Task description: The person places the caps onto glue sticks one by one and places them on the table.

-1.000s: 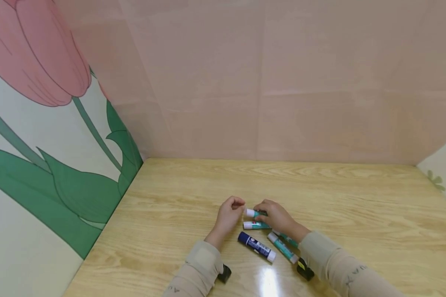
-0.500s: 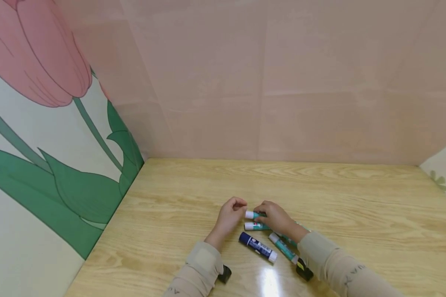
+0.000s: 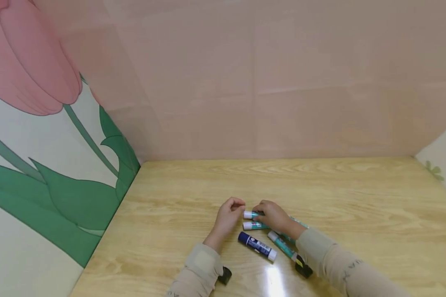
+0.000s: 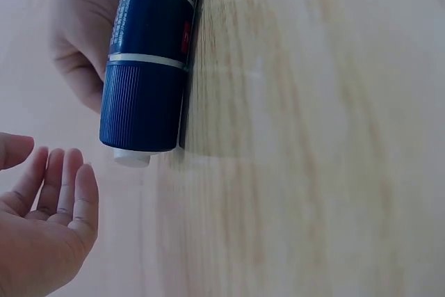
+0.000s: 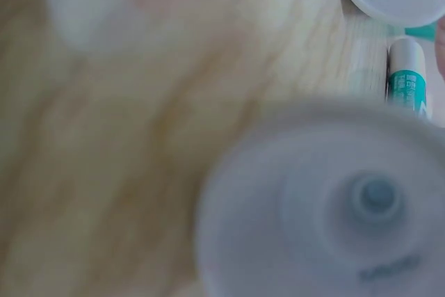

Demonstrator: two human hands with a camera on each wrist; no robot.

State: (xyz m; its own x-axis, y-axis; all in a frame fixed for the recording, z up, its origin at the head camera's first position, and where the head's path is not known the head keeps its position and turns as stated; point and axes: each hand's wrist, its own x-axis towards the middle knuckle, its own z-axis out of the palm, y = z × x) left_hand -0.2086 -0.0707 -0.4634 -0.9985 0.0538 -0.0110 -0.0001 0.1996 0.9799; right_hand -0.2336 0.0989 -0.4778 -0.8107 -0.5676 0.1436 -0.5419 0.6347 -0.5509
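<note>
In the head view my right hand [image 3: 275, 216] pinches a teal glue stick with a white cap [image 3: 249, 215], its thumb on the near side. A second white-capped teal glue stick [image 3: 253, 225] lies just below it, partly under the hand. My left hand [image 3: 228, 216] is beside the capped ends, fingers loosely bent and holding nothing. In the left wrist view that left hand [image 4: 52, 220] has a gap between thumb and fingers. A dark blue glue stick [image 3: 257, 246] lies nearer the body, between the forearms. Another teal glue stick [image 3: 282, 245] lies right of it.
More teal glue stick parts [image 3: 299, 222] show around the right wrist, partly hidden. Black devices [image 3: 226, 275] sit at both wrists. Two round white glue-stick ends [image 5: 313, 206] fill much of the right wrist view. A pink backdrop stands behind the wooden table [image 3: 193, 177].
A teal stick part has come into sight beyond the right wrist. Both hands stay almost in place, the right still holding its glue stick. The head view has tilted slightly.
</note>
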